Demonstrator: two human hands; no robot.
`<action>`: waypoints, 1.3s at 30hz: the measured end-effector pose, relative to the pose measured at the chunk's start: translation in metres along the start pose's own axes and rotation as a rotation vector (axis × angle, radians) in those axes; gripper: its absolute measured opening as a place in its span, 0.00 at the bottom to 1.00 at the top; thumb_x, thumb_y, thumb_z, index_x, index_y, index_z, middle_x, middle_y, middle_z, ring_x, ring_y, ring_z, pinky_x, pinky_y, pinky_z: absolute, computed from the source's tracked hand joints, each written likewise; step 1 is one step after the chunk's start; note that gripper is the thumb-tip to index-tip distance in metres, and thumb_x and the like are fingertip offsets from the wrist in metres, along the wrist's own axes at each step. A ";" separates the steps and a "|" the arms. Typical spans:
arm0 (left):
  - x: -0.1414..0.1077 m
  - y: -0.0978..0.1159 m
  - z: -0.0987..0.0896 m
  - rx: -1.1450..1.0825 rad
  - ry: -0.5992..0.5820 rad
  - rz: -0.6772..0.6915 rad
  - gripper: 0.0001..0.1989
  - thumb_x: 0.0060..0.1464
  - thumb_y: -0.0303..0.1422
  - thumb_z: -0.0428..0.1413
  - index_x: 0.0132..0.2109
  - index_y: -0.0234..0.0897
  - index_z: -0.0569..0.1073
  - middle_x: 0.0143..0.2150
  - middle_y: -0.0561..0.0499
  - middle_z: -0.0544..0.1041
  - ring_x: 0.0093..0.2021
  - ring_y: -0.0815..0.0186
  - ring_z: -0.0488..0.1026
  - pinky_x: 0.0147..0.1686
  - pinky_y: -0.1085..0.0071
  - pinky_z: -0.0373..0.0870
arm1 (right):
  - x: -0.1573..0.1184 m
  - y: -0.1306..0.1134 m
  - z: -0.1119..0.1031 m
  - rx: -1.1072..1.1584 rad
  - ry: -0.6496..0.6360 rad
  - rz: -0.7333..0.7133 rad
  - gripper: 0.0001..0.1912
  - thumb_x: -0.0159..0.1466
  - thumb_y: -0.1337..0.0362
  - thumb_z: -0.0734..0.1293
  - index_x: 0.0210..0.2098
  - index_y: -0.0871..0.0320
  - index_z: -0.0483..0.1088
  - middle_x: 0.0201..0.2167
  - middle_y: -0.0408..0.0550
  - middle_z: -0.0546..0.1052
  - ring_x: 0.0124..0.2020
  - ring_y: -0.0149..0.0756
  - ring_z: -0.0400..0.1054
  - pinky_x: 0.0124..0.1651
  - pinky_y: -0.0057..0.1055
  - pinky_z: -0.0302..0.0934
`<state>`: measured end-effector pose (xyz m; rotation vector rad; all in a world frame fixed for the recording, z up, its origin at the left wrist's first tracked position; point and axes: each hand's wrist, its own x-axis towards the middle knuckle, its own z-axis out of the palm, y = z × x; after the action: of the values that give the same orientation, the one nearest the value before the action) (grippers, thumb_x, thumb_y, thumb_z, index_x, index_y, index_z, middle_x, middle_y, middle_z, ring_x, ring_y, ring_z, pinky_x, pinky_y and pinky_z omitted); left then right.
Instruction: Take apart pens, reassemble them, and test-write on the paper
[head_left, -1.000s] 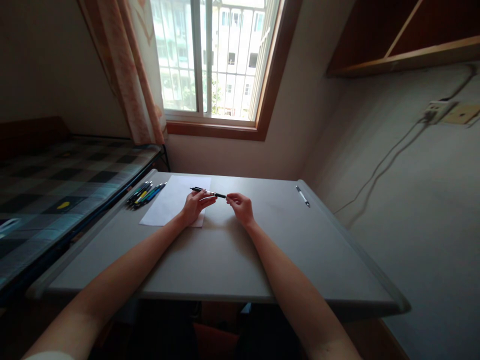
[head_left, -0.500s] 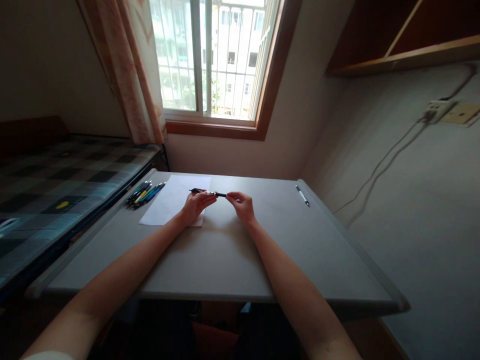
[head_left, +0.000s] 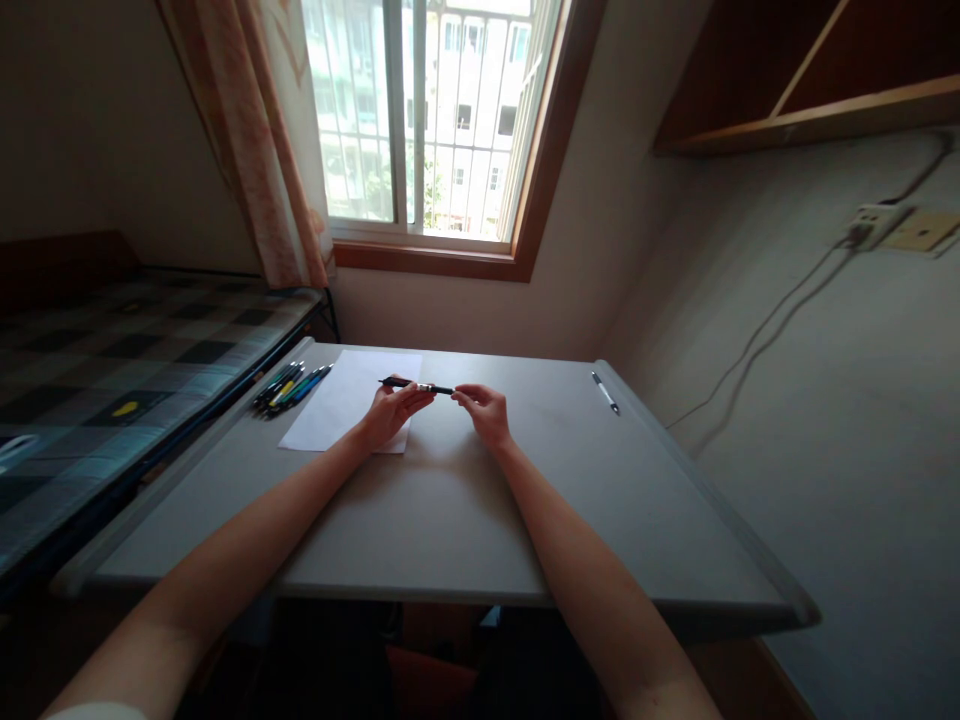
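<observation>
A dark pen (head_left: 424, 387) lies level between my two hands, above the right edge of a white paper sheet (head_left: 330, 405). My left hand (head_left: 389, 411) is closed around its left and middle part. The fingertips of my right hand (head_left: 484, 408) pinch its right end. Several pens (head_left: 289, 390) in black, blue, green and yellow lie in a pile left of the paper. A single white and black pen (head_left: 605, 393) rests near the table's right edge.
The grey table (head_left: 420, 530) stands below a barred window (head_left: 465, 130) with a curtain (head_left: 262, 150). To the left is a bed with a checked cover (head_left: 187, 345). A shelf (head_left: 817, 115) and a socket with cables (head_left: 874, 222) are on the right wall.
</observation>
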<state>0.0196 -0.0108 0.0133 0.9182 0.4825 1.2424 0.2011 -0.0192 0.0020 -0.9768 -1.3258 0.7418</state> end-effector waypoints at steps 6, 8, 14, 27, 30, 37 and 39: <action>0.001 -0.001 0.001 -0.003 0.019 0.021 0.11 0.46 0.28 0.60 0.32 0.35 0.63 0.36 0.45 0.78 0.41 0.60 0.76 0.52 0.57 0.64 | -0.001 -0.003 0.000 -0.048 0.020 -0.030 0.12 0.51 0.57 0.70 0.30 0.58 0.75 0.30 0.49 0.78 0.30 0.35 0.71 0.35 0.32 0.65; 0.001 -0.002 0.000 0.006 0.017 0.027 0.11 0.46 0.28 0.61 0.32 0.35 0.63 0.36 0.45 0.78 0.41 0.60 0.76 0.52 0.57 0.65 | -0.001 -0.005 0.000 -0.090 0.015 -0.023 0.12 0.51 0.57 0.69 0.30 0.58 0.75 0.30 0.49 0.78 0.29 0.35 0.71 0.34 0.31 0.65; 0.001 -0.004 -0.001 0.015 0.013 0.022 0.12 0.46 0.28 0.61 0.32 0.35 0.62 0.37 0.45 0.78 0.40 0.60 0.76 0.52 0.57 0.65 | -0.003 -0.008 -0.001 -0.137 -0.006 0.001 0.12 0.52 0.56 0.68 0.31 0.59 0.75 0.29 0.50 0.79 0.29 0.36 0.71 0.31 0.30 0.63; -0.001 -0.005 -0.001 -0.003 -0.030 -0.006 0.13 0.46 0.27 0.61 0.32 0.36 0.61 0.36 0.46 0.78 0.42 0.60 0.75 0.52 0.56 0.65 | -0.003 -0.006 -0.004 -0.138 -0.058 0.024 0.21 0.56 0.48 0.63 0.22 0.61 0.73 0.17 0.48 0.74 0.19 0.31 0.64 0.26 0.28 0.59; -0.003 -0.003 0.001 0.003 -0.034 -0.012 0.14 0.46 0.27 0.61 0.31 0.35 0.61 0.36 0.46 0.78 0.43 0.60 0.75 0.52 0.57 0.65 | -0.004 -0.008 -0.004 -0.184 -0.057 0.026 0.24 0.57 0.45 0.61 0.20 0.60 0.72 0.15 0.46 0.73 0.18 0.30 0.63 0.25 0.28 0.57; -0.006 0.000 0.005 0.045 -0.039 -0.041 0.14 0.45 0.28 0.62 0.31 0.35 0.61 0.37 0.46 0.78 0.44 0.60 0.75 0.52 0.58 0.65 | -0.004 -0.007 -0.003 -0.219 -0.063 0.036 0.28 0.59 0.44 0.58 0.17 0.60 0.69 0.12 0.45 0.70 0.16 0.29 0.61 0.24 0.27 0.57; -0.006 -0.001 0.005 0.059 -0.051 -0.042 0.15 0.45 0.28 0.62 0.31 0.35 0.61 0.36 0.47 0.78 0.44 0.60 0.75 0.52 0.57 0.65 | -0.003 -0.005 -0.003 -0.187 -0.056 0.047 0.26 0.57 0.44 0.60 0.19 0.60 0.70 0.13 0.45 0.70 0.16 0.29 0.62 0.24 0.27 0.57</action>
<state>0.0224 -0.0187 0.0140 0.9832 0.4973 1.1693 0.2035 -0.0241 0.0050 -1.1464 -1.4443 0.6931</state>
